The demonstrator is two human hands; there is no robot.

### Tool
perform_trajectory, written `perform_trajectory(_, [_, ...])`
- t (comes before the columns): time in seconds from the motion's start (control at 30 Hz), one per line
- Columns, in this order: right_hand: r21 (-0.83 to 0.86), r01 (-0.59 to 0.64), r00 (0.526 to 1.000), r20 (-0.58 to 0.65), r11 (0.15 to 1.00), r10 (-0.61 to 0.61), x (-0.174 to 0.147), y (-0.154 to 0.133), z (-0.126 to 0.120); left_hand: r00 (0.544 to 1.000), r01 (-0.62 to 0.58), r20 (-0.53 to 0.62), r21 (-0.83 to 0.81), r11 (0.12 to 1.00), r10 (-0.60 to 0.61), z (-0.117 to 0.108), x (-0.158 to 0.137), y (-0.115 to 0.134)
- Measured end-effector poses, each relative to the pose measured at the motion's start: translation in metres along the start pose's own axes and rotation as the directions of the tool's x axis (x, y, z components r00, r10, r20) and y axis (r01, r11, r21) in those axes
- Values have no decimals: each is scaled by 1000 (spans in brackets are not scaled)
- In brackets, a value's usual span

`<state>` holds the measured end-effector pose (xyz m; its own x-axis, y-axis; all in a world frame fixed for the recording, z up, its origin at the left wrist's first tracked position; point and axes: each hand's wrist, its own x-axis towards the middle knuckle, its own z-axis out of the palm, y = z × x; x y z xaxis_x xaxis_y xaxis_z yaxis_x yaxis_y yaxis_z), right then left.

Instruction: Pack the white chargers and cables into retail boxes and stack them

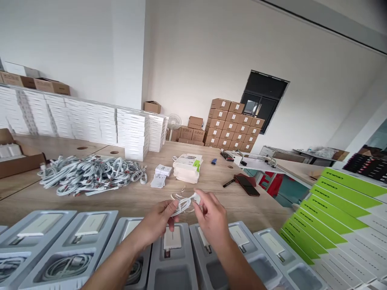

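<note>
A coiled white charging cable (183, 206) is held up between my hands above the row of grey trays. My left hand (161, 219) closes round the coil from the left. On the other side, the fingers of my right hand (211, 213) pinch the cable near one end, partly hiding it. Below them, a grey plastic tray (172, 262) carries a white charger block (173, 239) in its upper compartment. To the left, another tray (71, 253) holds a charger block (90, 224) above and a coiled cable (68, 266) in its lower compartment.
A heap of white cables (93, 175) lies on the wooden table (121, 207) at left. Small white cards (159, 180) and a stack of printed papers (187, 167) stand mid-table. At right are a phone (247, 185) and stacked green-and-white boxes (335, 225).
</note>
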<state>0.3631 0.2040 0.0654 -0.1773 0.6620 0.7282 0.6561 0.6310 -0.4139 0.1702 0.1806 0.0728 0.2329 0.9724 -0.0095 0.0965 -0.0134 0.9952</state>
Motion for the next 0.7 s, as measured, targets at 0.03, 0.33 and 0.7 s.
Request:
perform_trajectory(0.03, [-47,49,998,47,998,-47,0,-1,-2,1000,-22,-4,29,999,22,1,-1,0])
perform_trajectory(0.33, [-156,91,989,133,984,-71,0,-7,-9,993,-45,-106,99,994,55,4,3,-2])
perform_trajectory(0.7, [525,-337,939,252,782,235,-7,-23,8,999,30,21,-210,977,-26,17,3,-4])
